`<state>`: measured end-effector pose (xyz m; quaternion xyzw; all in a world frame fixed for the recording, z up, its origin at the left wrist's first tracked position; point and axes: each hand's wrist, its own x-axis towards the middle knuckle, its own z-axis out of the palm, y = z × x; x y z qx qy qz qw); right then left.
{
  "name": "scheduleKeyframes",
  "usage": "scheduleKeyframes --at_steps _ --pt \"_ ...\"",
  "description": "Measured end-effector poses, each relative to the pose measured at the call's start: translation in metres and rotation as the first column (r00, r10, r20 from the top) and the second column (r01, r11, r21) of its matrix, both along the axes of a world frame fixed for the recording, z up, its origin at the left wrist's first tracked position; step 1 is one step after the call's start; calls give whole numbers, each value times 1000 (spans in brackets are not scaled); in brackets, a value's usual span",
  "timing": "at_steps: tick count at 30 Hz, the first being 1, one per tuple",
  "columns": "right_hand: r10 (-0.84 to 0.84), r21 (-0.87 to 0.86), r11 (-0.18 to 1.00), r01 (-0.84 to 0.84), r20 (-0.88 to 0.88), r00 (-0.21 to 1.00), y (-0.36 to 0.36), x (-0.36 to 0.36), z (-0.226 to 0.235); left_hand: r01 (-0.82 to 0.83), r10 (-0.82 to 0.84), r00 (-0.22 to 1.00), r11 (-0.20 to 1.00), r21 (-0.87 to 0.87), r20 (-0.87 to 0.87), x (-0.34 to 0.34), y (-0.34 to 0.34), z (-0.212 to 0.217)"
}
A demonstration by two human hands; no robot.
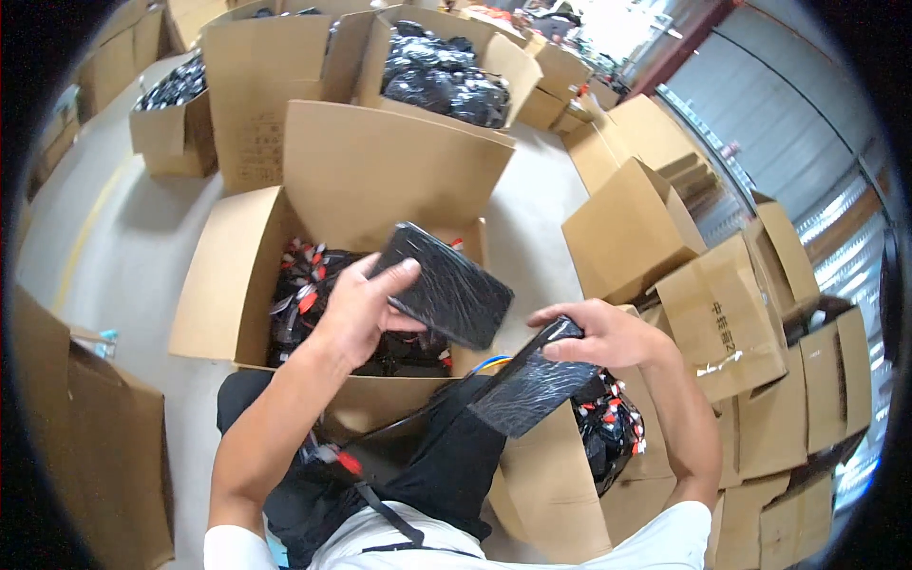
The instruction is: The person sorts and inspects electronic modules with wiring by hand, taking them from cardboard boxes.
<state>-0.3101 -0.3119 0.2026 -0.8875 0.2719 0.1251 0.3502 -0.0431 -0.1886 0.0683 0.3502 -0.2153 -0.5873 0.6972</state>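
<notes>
Right at the centre of the frame, the left hand (356, 309) curls its fingers around a flat rectangular black pack (445, 285) in shiny, crinkled film. Lower right of it, the right hand (594, 334) pinches a glossy black plastic bag (532, 385) between thumb and fingers. Open corrugated cardboard boxes (228, 285) of black-and-red items sit beneath.
</notes>
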Motion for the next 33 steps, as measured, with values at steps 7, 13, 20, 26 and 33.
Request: scheduleKeyframes --at_steps 7,13,20,26,33 --pt "-368 -145 861 487 483 794 -5 24 29 -341 326 927 938 54 185 50 6 -56" --pt "-32 -679 532 506 581 813 -5 102 16 -509 527 785 848 -146 326 24 4 -90" --pt "56 -886 398 237 282 958 52 193 -92 -562 554 695 816 -134 458 -10 9 -77" --pt "150 -799 532 281 416 897 81 213 -128 -509 536 808 844 -171 242 -6 5 -92" --pt "71 -491 782 383 682 728 58 181 -110 -437 451 819 891 -123 354 15 31 -80"
